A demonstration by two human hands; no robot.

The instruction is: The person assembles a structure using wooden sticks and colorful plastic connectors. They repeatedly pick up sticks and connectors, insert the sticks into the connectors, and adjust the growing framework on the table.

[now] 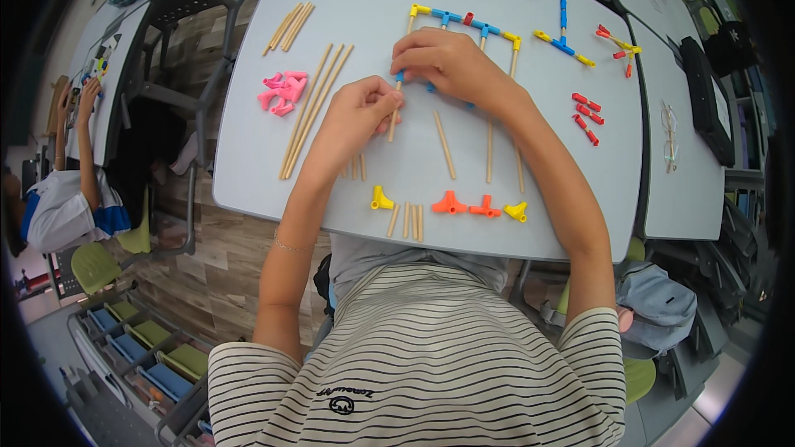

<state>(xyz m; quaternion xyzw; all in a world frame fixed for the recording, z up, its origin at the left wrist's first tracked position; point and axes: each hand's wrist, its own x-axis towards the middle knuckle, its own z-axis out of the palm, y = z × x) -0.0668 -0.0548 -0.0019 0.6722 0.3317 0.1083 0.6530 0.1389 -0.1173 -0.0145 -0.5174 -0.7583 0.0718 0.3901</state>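
My left hand [360, 109] pinches a short wooden stick [392, 126] that points down toward me. At the stick's upper end my right hand [451, 64] grips a small blue connector [400, 77]; whether the stick is fully seated in it is hidden by my fingers. Beyond and beneath my right hand lies a frame of wooden sticks joined by blue connectors [447, 16], with a red connector [469, 19] mid-row and yellow corner connectors [512, 40]. More blue pieces show partly under my right palm. A loose stick [445, 145] lies just right of my left hand.
Long sticks [310, 120], shorter sticks [290, 27] and pink connectors [283, 93] lie left. Orange connectors [450, 203] and yellow ones [382, 198] line the near edge. Red connectors [588, 118] and a blue-yellow assembly [564, 40] lie right. Another person [79, 190] sits far left.
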